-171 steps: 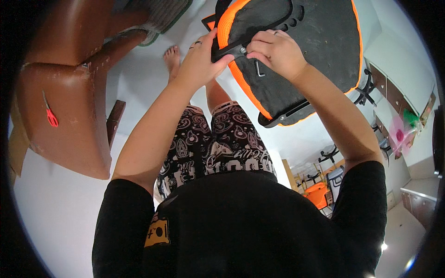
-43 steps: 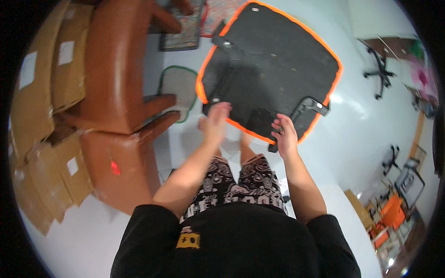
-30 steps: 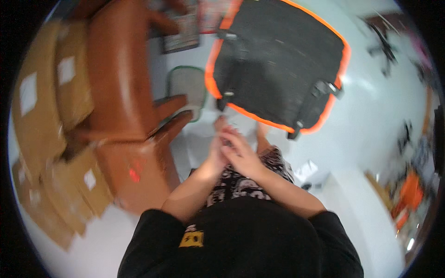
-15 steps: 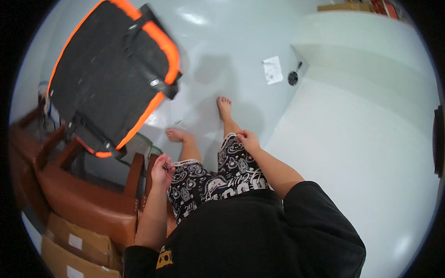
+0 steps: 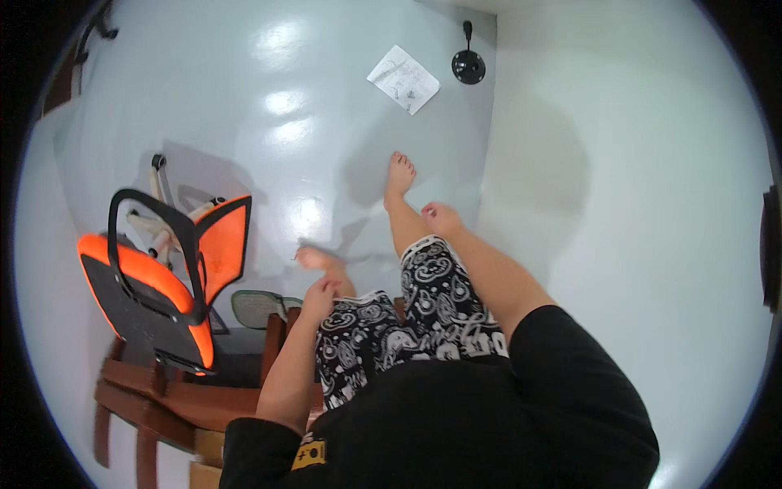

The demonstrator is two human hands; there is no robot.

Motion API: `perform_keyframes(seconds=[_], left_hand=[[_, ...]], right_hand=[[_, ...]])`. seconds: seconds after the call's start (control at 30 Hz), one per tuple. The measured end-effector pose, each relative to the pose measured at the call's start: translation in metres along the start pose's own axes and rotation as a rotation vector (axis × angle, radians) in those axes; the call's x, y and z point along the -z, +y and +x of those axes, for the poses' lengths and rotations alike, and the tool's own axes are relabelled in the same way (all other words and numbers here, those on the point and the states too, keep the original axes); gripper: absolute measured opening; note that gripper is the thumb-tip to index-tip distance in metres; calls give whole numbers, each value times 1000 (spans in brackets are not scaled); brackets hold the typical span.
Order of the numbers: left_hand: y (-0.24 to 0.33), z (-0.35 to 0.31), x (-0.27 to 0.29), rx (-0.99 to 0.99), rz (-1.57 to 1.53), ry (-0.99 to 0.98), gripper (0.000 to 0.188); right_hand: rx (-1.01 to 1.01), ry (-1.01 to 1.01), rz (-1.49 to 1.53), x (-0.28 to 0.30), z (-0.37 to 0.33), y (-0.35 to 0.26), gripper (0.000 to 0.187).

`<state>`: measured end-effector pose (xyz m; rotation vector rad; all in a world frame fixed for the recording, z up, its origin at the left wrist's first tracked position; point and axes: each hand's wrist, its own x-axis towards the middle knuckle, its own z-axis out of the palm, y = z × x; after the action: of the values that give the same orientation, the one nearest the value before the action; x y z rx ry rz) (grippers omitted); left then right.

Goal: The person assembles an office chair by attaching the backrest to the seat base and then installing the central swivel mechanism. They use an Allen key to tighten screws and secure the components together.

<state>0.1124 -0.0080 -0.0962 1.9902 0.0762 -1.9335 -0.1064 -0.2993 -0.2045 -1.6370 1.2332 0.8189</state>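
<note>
Shifted in view since the earlier frame: orange-and-black office-chair seat (image 5: 142, 318), upper L to lower L (camera turn prob. accounts for some); R hand (image 5: 444, 218), from shorts (image 5: 444, 277) hem to just beyond it. Seat: tilted, long axis upper L to lower R as seen; black loop armrest (image 5: 179, 224) on it; orange mesh panel (image 5: 224, 257) w/ black frame just beside, join unclear; pale caster base (image 5: 159, 186) partly behind. Location: to person's L, well apart from both hands, L hand (image 5: 321, 297) nearer. L hand: near L shin, fingers loosely curled; contents, if any, can't tell. R hand: near R shin, fingers bent in, blurred; pinching or not, can't tell. Paper sheet (image 5: 405, 80) w/ small dark marks or bits, plus black round plate (image 5: 468, 67) w/ stem: on floor (image 5: 342, 122), fwd of R hand, opp. side from seat.
</note>
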Motion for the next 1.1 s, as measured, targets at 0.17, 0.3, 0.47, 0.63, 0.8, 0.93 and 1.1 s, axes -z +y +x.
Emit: perform_keyframes(seconds=[0.17,0.3,0.47,0.63,0.8,0.93,1.1], left_hand=[[87,203,-1,-361,699,-67,36],[208,325,1,-384,975,221,34],[238,420,-23,-457,871,294,40],[234,442,-68,-320,875,255,47],[236,464,-72,-273,933,312,49],[241,464,-70,-221,988,348,36],[231,469,-62,-388,813,381,40]], right_hand=[[68,125,-38,15,131,17,25],[114,329,-153,17,243,11,25],[57,448,18,3,312,-38,28],[-65,533,50,-34,338,-28,34],[116,676,200,-47,341,-28,27],[118,617,480,-34,331,-3,20],[19,405,592,-43,306,0,18]])
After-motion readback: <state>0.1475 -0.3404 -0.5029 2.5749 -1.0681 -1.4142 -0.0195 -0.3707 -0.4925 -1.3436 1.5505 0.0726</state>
